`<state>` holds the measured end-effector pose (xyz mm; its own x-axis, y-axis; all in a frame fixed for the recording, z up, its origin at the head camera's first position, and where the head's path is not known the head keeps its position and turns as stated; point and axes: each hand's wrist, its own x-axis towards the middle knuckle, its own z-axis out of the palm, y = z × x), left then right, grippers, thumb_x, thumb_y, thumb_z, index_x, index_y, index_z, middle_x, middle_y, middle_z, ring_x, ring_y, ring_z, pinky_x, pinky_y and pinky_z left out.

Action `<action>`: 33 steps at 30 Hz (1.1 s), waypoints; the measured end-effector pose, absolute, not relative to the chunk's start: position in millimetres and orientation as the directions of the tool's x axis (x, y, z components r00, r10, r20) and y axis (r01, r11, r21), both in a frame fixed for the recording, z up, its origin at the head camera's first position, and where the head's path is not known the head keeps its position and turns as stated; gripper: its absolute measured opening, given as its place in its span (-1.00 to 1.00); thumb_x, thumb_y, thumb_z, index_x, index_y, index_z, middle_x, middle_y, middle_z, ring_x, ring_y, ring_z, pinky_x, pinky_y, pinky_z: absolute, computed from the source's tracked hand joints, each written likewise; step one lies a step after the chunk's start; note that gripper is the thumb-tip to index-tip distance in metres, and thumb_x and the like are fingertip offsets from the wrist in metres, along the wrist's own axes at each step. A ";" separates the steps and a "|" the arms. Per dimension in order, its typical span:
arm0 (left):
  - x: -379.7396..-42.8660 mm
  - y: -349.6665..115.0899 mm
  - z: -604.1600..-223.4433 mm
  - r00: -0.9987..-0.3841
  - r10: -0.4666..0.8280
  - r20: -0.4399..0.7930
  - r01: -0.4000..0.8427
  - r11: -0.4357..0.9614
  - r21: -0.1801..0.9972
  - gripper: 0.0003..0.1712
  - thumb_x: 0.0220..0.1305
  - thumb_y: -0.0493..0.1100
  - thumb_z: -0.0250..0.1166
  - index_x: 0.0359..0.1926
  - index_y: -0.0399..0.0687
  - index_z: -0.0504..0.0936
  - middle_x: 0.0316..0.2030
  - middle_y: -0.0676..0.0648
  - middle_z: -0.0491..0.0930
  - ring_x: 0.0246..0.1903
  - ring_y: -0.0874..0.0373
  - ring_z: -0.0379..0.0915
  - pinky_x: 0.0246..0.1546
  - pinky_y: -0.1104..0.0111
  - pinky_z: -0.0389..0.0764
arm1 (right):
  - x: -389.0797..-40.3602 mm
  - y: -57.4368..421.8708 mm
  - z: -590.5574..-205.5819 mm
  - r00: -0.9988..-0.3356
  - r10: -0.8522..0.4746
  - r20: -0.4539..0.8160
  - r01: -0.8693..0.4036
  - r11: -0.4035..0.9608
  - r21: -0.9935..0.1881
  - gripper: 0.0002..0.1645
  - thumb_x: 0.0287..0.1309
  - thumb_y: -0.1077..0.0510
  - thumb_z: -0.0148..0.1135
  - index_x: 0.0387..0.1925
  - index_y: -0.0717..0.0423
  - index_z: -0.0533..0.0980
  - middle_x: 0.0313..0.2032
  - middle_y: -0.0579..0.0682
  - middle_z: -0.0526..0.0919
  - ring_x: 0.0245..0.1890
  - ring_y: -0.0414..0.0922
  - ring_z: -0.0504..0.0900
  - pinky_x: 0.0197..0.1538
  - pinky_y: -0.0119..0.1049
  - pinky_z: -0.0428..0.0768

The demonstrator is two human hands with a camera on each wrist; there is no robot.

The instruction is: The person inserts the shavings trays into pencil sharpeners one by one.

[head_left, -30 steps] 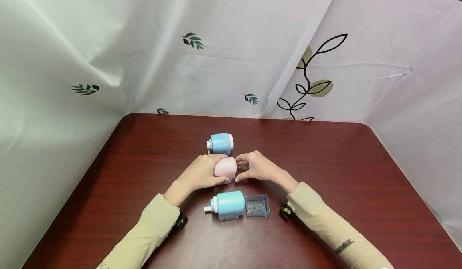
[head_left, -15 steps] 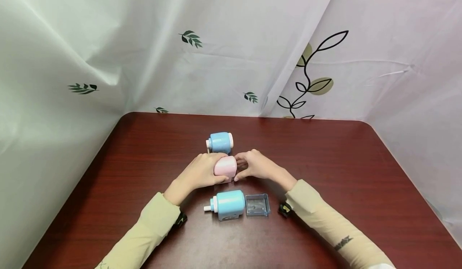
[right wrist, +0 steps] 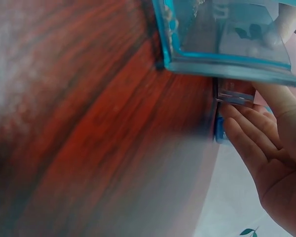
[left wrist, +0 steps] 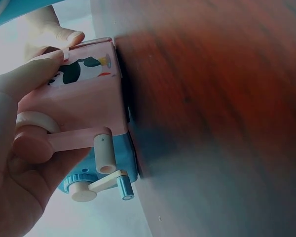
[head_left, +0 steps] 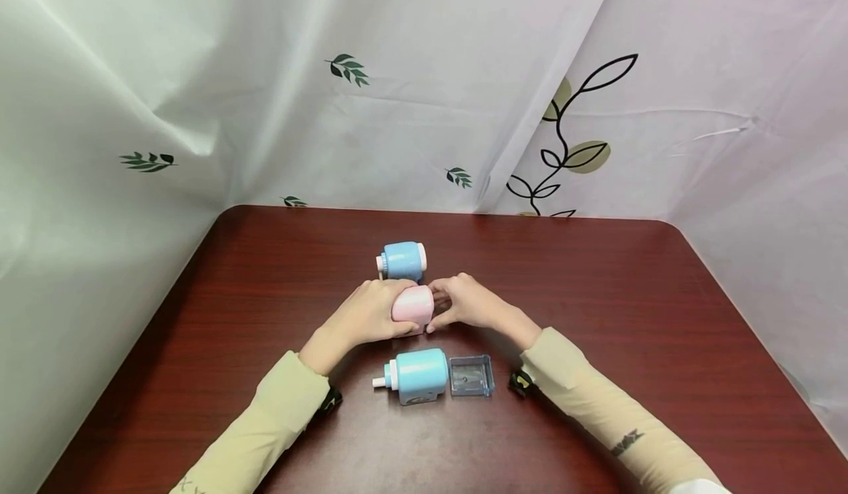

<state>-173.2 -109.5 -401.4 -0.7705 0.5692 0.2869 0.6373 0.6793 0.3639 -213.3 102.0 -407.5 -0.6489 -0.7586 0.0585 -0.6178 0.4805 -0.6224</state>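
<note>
Hardly anything has been moved since the earlier head frames: only a slight drift of the whole view is noted, and both hands are kept at the same spots. Behind everything, a leaf-printed white curtain (head_left: 265, 74) is hung, and the dark red wooden table (head_left: 596, 295) is set before it.

By the left hand (head_left: 367, 313) the pink pencil sharpener (head_left: 413, 306) is gripped firmly, the thumb laid on its near side. The right hand (head_left: 470, 302) is held half open at the other end, thumb and fingers apart; whether anything is pinched cannot be told, since the contact is partly hidden.

The pink sharpener is placed mid-table, between the light-blue pencil sharpener (head_left: 422, 371) nearer the wearer and the blue pencil sharpener (head_left: 403, 260) beyond. Just beside the light-blue one, a clear shavings drawer (head_left: 490, 385) is laid.

Smaller still, a clear drawer end (right wrist: 235, 94) is glimpsed by the right fingers, and a crank handle (left wrist: 104, 153) is left free. The step in hand is judged to be work on that drawer; a sure pinch and a straight pull or push would be called for, with the body kept steady.
</note>
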 end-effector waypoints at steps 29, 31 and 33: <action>-170.5 -109.8 -398.2 -0.786 0.557 0.268 0.617 0.685 0.387 -0.42 -0.14 0.05 0.43 -0.08 -0.10 0.51 -0.31 0.01 0.58 -0.45 0.21 0.42 -0.41 0.29 0.50 | -213.3 94.0 -406.4 -0.610 -0.787 0.090 -0.724 0.508 -0.467 -0.38 -0.27 -0.13 0.46 -0.16 0.11 0.52 -0.35 -0.16 0.64 -0.41 -0.32 0.53 -0.29 -0.44 0.50; -169.4 -109.9 -397.7 -0.792 0.553 0.258 0.609 0.686 0.399 -0.43 -0.14 0.03 0.43 -0.08 -0.10 0.50 -0.30 0.01 0.58 -0.43 0.21 0.42 -0.40 0.28 0.50 | -212.2 95.2 -408.6 -0.616 -0.783 0.084 -0.717 0.514 -0.471 -0.34 -0.23 -0.14 0.44 -0.09 0.13 0.50 -0.32 -0.15 0.65 -0.41 -0.32 0.52 -0.29 -0.45 0.49; -168.3 -109.8 -397.3 -0.798 0.548 0.249 0.601 0.690 0.404 -0.42 -0.13 0.03 0.42 -0.07 -0.10 0.50 -0.28 0.00 0.58 -0.42 0.20 0.42 -0.38 0.27 0.51 | -211.2 96.3 -410.5 -0.619 -0.781 0.083 -0.714 0.516 -0.473 -0.31 -0.21 -0.14 0.42 -0.04 0.14 0.49 -0.29 -0.15 0.65 -0.42 -0.32 0.50 -0.30 -0.46 0.48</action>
